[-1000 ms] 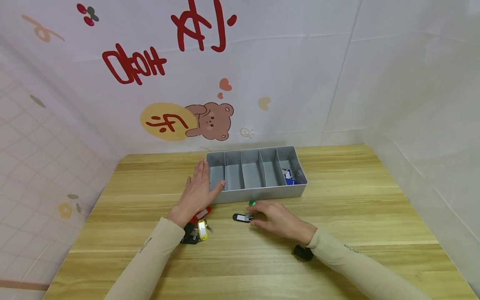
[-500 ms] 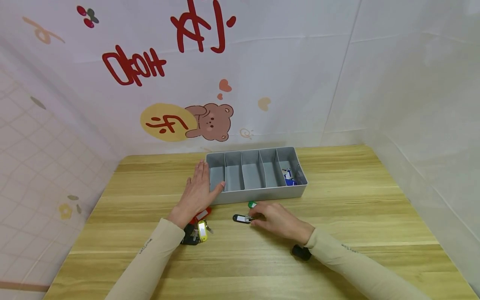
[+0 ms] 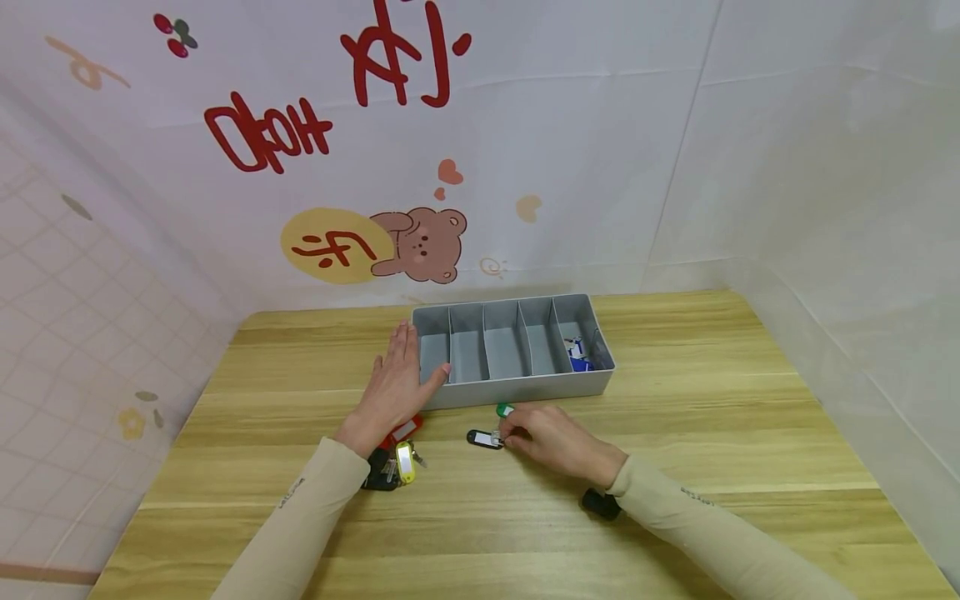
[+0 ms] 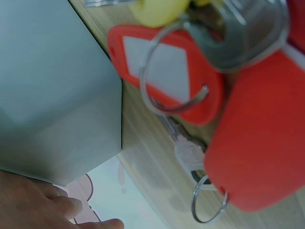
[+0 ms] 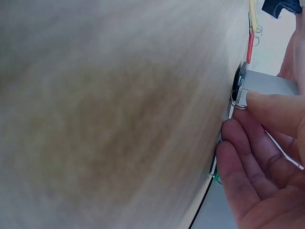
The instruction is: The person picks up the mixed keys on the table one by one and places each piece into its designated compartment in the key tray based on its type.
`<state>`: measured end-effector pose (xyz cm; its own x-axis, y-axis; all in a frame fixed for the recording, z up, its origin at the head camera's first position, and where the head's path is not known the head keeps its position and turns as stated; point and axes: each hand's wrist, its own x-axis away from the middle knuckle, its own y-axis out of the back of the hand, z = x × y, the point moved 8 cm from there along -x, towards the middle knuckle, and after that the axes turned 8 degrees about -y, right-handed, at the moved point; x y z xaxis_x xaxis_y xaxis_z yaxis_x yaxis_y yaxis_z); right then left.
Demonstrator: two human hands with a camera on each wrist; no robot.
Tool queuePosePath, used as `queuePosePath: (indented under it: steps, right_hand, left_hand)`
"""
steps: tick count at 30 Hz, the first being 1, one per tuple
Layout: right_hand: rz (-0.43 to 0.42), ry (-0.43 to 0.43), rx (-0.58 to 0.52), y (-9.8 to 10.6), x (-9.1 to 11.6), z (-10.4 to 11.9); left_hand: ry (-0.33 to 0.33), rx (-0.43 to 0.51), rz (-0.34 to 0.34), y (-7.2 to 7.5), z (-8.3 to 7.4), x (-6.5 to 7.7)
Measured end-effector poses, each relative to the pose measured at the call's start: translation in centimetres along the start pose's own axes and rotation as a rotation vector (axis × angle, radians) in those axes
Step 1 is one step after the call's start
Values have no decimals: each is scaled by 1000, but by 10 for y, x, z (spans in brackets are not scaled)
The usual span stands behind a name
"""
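In the head view, my left hand [image 3: 397,375] rests with straight fingers on the left end of a grey divided tray [image 3: 517,390], thumb over its front rim. My right hand [image 3: 558,443] pinches the metal key end of a black key tag [image 3: 483,439] low over the table in front of the tray. The right wrist view shows thumb and forefinger at its metal ring [image 5: 237,104]. A green key tag [image 3: 505,410] peeks out just beyond my right fingers, partly hidden. Under my left wrist lie red key tags [image 4: 162,71] with keys.
A yellow key tag [image 3: 405,462] with a key lies beside black items [image 3: 381,477] by my left sleeve. Blue-tagged keys [image 3: 578,353] sit in the tray's rightmost compartment. A patterned white wall [image 3: 600,208] stands behind the table [image 3: 525,533].
The black key tag has shifted very slightly right with my right fingers, and slightly more of the green tag shows than at first. My left hand stays on the tray.
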<state>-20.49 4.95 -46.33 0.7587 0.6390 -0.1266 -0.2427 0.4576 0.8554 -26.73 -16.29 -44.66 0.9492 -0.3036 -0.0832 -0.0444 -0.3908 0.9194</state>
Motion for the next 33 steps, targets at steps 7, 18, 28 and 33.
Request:
queuePosePath:
  steps: [7, 18, 28, 33]
  right_hand:
    - [-16, 21, -23, 2, 3, -1]
    - [-101, 39, -43, 21, 15, -4]
    - [-181, 83, -92, 43, 27, -1]
    - [-227, 102, -118, 56, 32, 0]
  left_hand:
    - [-5, -3, -4, 0, 0, 0]
    - [-4, -3, -5, -1, 0, 0]
    - [10, 13, 9, -1, 1, 1]
    - [16, 10, 17, -1, 0, 1]
